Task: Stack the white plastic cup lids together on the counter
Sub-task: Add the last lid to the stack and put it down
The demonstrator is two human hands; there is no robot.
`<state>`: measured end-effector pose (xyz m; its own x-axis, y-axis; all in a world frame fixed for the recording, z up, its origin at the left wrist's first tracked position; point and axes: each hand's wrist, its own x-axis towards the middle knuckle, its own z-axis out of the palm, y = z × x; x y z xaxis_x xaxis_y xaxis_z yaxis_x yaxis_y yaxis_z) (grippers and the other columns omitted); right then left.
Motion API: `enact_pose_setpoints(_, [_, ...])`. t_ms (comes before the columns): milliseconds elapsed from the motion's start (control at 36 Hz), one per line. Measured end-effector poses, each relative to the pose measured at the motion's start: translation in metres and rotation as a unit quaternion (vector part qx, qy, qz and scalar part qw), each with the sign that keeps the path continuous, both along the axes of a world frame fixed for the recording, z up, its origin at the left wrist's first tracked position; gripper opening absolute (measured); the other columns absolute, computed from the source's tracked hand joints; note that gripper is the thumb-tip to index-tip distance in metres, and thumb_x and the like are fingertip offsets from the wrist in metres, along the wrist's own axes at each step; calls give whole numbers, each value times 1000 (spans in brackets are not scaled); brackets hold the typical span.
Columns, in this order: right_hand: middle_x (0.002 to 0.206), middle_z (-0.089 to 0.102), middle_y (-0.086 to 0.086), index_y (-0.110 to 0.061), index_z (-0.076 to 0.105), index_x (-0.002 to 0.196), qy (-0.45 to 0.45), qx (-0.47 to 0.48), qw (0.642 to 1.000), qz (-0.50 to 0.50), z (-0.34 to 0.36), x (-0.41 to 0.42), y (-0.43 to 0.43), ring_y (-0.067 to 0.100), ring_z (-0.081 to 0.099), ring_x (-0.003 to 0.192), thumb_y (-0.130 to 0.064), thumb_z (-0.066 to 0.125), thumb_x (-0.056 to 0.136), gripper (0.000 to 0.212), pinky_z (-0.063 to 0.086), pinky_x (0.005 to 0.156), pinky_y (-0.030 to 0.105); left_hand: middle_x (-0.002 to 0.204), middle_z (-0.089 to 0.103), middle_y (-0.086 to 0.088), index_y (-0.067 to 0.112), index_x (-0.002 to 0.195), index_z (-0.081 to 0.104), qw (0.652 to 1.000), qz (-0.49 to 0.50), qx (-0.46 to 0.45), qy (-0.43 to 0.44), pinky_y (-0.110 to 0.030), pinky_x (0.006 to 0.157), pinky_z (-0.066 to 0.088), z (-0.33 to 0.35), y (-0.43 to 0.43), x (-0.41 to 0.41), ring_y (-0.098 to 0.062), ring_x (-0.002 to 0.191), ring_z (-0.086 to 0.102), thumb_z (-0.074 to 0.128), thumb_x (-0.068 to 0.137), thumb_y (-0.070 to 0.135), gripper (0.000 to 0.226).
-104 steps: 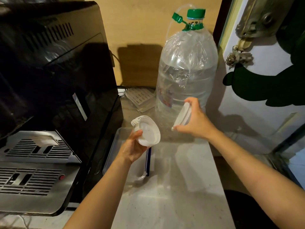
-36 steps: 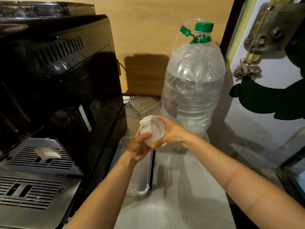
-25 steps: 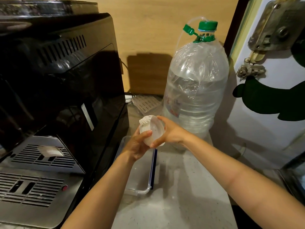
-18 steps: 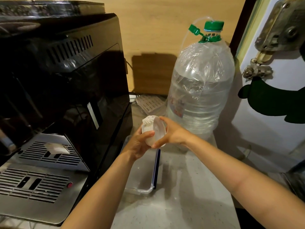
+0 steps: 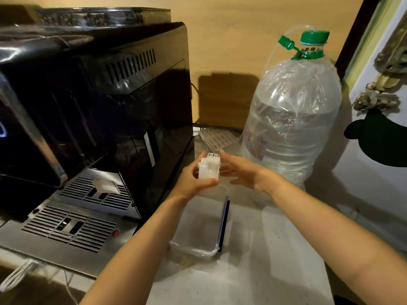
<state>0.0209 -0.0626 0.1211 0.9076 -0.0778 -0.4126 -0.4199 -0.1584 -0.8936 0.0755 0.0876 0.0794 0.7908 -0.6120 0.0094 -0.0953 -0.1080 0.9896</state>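
A pale speckled bench point(image 5: 253, 271) runs along a wooden back wall. A black coffee machine point(image 5: 94, 102) occupies the left edge; a large water bottle point(image 5: 293, 119) with a green cap stands at the back right. The left hand point(image 5: 193, 183) is closed on a stack of white cup lids point(image 5: 209, 168), held edge-on in the air above a clear plastic container point(image 5: 198, 230) beside the machine. The right hand point(image 5: 242, 172) is open, fingers extended, just beside the stack; contact cannot be determined.

White lids point(image 5: 209, 169), black machine point(image 5: 94, 102), green-capped clear bottle point(image 5: 293, 119), pale speckled counter point(image 5: 264, 271).
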Motion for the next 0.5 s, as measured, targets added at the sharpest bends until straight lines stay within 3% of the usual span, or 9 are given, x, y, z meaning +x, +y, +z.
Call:
enact_pose_setpoints(56, [138,50,7,-19,49,134,-3,20,1000,-2,-2,5,0,24,44,129,-73,43,66,87,26,111,44,141,43,-6,19,146,19,998,-1,38,-52,-22,90,41,3,1,-2,-10,118,41,73,72,2,93])
enact_pose_setpoints(139, [117,60,2,-17,62,112,-9,23,1000,6,-7,12,0,20,50,114,-69,40,78,66,28,110,42,145,39,-4,21,147,17,986,5,116,-123,-15,91,36,0,2,-2,-13,126,40,76,69,6,99])
enact_pose_setpoints(194, [106,63,-1,-21,66,99,-10,7,1000,21,-13,17,-1,19,53,107,-63,42,84,50,31,107,40,150,33,-2,23,147,17,967,12,181,-181,-22,100,37,-5,5,0,-18,131,40,79,65,16,103])
enact_pose_setpoints(278, [101,67,0,-20,68,100,-22,-21,999,42,-21,21,1,16,58,98,-52,52,85,38,38,96,34,157,18,-1,23,148,10,927,4,281,-247,-37,111,32,-14,9,2,-22,139,27,77,64,28,108])
enact_pose_setpoints(333, [94,66,3,-13,69,101,-19,-48,997,49,-28,22,4,14,57,89,-45,59,84,38,38,86,29,159,8,-1,21,148,5,898,-10,342,-277,-37,114,26,-21,11,1,-22,143,17,75,68,31,107])
enact_pose_setpoints(417, [75,55,-2,-17,60,80,3,-127,990,63,-39,25,8,10,49,72,-39,65,80,22,36,68,23,159,1,-2,23,148,2,864,-20,405,-300,-37,113,24,-33,15,2,-23,144,9,73,71,37,106])
enact_pose_setpoints(500, [85,57,0,-10,62,101,37,-184,979,83,-52,31,12,9,50,73,-31,65,83,28,36,62,20,158,5,-5,23,148,3,838,-25,443,-316,-38,111,27,-46,17,3,-24,144,9,71,72,40,103])
